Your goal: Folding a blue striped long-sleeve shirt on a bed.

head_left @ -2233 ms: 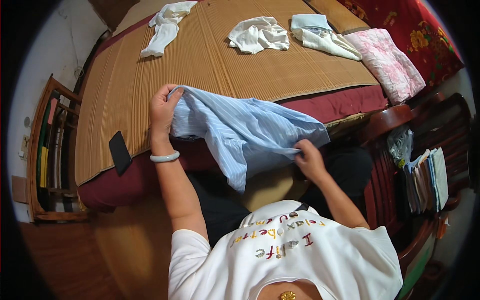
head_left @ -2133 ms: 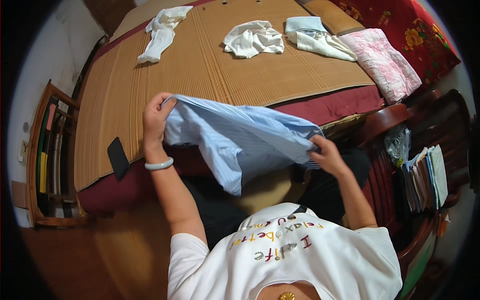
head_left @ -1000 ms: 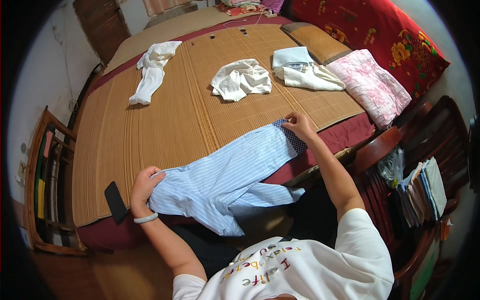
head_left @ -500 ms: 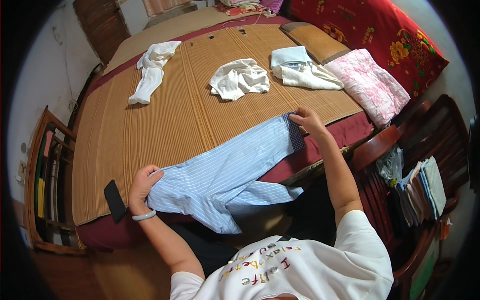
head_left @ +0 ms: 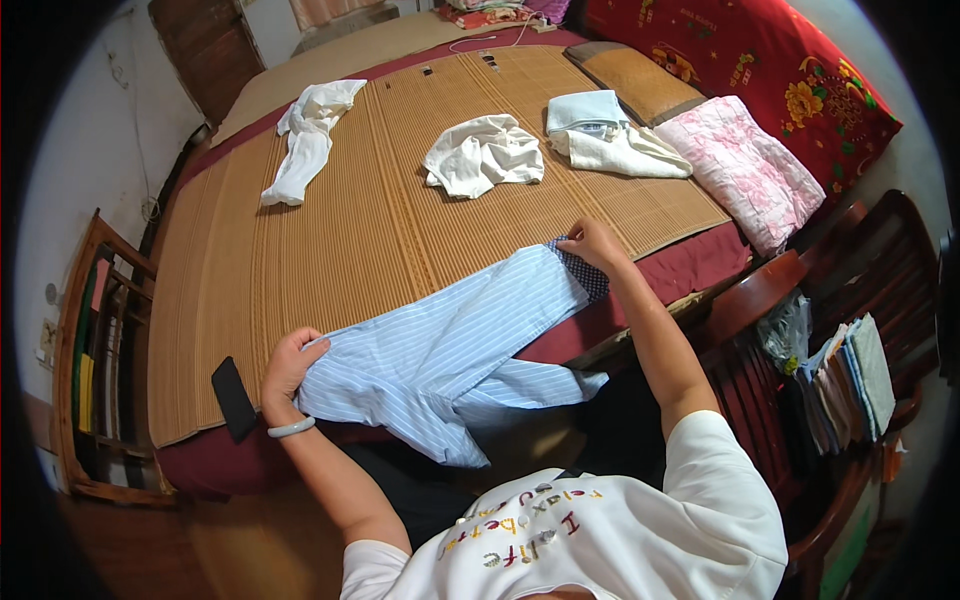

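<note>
A light blue garment with white stripes lies stretched along the near edge of the bed; I cannot tell its exact kind. My left hand, a pale bangle on its wrist, is closed on the garment's left end. At the far right end my right hand pinches the navy dotted trim. Two loose parts of the garment hang over the bed's near edge toward me. Beside my left hand lies a flat black phone-like thing.
On the woven mat lie a long white garment, a crumpled cream garment, folded clothes and a pink-white quilted bundle. A wooden chair holding folded cloths stands at right.
My right hand has shifted slightly left, folding the dotted trim's upper corner inward. My left hand keeps its grip at the other end.
</note>
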Tool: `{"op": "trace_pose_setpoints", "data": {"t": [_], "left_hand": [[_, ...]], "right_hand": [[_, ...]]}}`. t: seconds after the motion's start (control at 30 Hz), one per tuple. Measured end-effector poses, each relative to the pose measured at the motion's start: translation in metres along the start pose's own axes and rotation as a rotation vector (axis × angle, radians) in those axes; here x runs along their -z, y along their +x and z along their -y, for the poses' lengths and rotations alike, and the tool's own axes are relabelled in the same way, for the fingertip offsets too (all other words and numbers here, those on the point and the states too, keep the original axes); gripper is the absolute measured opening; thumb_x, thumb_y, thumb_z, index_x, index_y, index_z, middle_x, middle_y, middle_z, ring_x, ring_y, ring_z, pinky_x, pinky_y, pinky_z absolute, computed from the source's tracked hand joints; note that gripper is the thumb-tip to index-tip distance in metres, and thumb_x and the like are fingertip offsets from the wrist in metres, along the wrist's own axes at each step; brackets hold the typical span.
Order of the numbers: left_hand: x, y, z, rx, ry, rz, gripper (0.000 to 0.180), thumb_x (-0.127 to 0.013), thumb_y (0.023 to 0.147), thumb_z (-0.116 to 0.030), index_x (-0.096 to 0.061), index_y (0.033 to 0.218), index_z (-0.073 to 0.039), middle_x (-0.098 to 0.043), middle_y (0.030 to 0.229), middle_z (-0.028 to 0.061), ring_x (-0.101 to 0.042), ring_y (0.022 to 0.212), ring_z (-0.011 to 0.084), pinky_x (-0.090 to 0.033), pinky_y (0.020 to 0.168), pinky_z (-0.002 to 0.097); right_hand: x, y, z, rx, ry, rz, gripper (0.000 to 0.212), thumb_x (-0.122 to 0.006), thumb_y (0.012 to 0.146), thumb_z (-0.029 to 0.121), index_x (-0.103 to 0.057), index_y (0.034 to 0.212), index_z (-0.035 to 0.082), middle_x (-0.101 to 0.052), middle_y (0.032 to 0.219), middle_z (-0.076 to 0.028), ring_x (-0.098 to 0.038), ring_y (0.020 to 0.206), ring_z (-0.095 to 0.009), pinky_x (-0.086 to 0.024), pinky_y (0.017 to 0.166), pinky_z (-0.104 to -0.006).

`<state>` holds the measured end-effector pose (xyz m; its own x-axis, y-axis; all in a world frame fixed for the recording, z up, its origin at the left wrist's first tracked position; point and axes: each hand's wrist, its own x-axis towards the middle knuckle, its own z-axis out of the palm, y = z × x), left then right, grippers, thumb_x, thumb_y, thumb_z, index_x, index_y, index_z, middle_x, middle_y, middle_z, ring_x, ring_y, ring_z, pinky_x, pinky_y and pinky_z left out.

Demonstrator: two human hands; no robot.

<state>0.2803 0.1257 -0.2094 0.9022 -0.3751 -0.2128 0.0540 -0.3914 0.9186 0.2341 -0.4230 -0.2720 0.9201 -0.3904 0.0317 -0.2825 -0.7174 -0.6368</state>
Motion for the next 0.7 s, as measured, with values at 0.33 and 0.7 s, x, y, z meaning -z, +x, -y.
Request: {"op": "trace_pose_setpoints", "data": {"t": [0.33, 0.7], "left_hand": [[-0.004, 0.0, -0.003, -0.075, -0.003, -0.058, 0.011, -0.069, 0.09, -0.011, -0.064, 0.086, -0.002, -0.058, 0.078, -0.0044, -0.05, 0.074, 0.0047, -0.042, 0.068, 0.0221], [-0.007, 0.007, -0.001, -0.245, -0.186, -0.192, 0.01, -0.067, 0.094, -0.012, -0.064, 0.09, -0.003, -0.053, 0.077, -0.0069, -0.045, 0.071, 0.0024, -0.037, 0.064, 0.0196]], "right_hand": [[-0.001, -0.005, 0.004, 0.063, -0.035, 0.03, 0.034, -0.08, 0.077, 0.029, -0.07, 0.093, 0.001, -0.071, 0.089, -0.016, -0.068, 0.081, -0.029, -0.052, 0.073, -0.0394], [0.024, -0.013, 0.011, 0.131, 1.052, -0.155, 0.015, -0.069, 0.092, 0.004, -0.059, 0.104, 0.005, -0.059, 0.084, 0.004, -0.054, 0.075, -0.003, -0.042, 0.067, -0.0174]]}}
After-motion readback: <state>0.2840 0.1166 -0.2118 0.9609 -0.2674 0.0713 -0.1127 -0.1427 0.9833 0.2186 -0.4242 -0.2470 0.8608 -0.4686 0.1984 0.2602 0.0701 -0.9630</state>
